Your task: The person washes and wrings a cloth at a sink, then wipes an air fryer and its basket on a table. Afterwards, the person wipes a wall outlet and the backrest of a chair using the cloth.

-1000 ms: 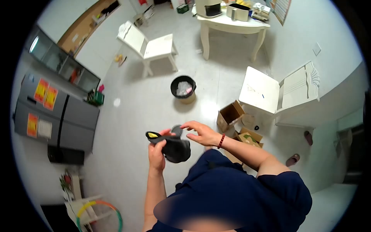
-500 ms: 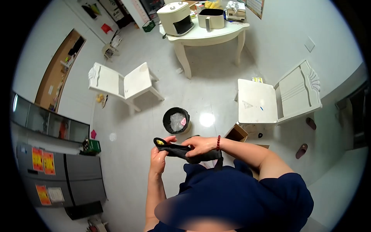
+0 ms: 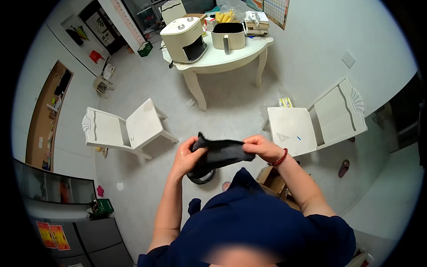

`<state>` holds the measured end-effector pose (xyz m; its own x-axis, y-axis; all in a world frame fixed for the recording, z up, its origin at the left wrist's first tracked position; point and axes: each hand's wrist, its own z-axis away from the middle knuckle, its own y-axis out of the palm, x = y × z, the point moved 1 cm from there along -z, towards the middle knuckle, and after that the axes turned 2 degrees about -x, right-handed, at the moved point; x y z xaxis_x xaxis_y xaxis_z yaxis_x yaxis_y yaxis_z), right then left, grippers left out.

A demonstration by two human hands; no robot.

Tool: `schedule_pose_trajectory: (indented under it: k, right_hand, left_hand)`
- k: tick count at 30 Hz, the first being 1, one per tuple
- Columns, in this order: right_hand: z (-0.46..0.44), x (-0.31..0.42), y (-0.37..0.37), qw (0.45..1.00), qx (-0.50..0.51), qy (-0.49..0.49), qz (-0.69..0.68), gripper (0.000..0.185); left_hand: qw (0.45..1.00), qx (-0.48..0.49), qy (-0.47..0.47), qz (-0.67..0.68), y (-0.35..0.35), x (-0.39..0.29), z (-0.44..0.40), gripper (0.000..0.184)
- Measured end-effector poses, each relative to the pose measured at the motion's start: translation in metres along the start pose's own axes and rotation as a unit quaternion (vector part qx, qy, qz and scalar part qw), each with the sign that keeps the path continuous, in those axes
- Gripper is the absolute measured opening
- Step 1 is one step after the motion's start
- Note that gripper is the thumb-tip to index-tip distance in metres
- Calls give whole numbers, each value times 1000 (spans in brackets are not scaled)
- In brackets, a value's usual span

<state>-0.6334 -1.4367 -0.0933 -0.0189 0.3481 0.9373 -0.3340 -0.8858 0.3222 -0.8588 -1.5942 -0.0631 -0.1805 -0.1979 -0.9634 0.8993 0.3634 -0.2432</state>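
A limp black cloth-like piece point(image 3: 220, 153) is stretched between my two hands, in front of my body. My left hand point(image 3: 187, 156) pinches its left end, thumb on top. At its upper right corner, the fingers of my right hand point(image 3: 261, 148) are closed; a red bead bracelet point(image 3: 280, 157) circles that wrist. Whether the piece is fabric or a bag I cannot tell. Below it stands a round bin lined with black plastic point(image 3: 205, 179), mostly covered by the black piece.
A white table point(image 3: 227, 62) at the back bears an air fryer point(image 3: 181, 40), its pulled-out basket point(image 3: 233, 41), and bananas point(image 3: 226, 17). White chairs stand at left point(image 3: 144, 124) and right point(image 3: 291, 129). Near my right arm are cardboard boxes point(image 3: 271, 180); a slipper point(image 3: 344, 168) lies farther right.
My hands have moved apart and up, spreading the black piece that was bunched lengthwise. It now covers much of the bin. The view has shifted, too.
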Motion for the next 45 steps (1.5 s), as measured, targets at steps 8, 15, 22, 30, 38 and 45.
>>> schedule_pose_trajectory:
  k: [8,15,22,30,38,45]
  right_hand:
    - [-85,32,-58,946,-26,-92,-310,36]
    - [-192,48,-166,954,-111,-53,-274,29]
    - [-276,79,-265,928,-58,-49,-365,26]
    - [-334,89,-322,912,172,-55,-367,50]
    - [-393,93,-293,932,-125,-19,340,58]
    - [-471,109,-233,994,4,2,110,30]
  left_hand:
    - [961,64,-18,270,-25,-13,-122,26]
    - [939,69,-4,338,-40,-21,-241,30]
    - [955,-27,-18,296,-51,-14,-336,28]
    - [944,-86,-23,318,-68,-25,-402,25]
    - [901,-46,-89,423,-86,-18,-461,35]
    - [912,4,-106,395,-130,-9,-500,24]
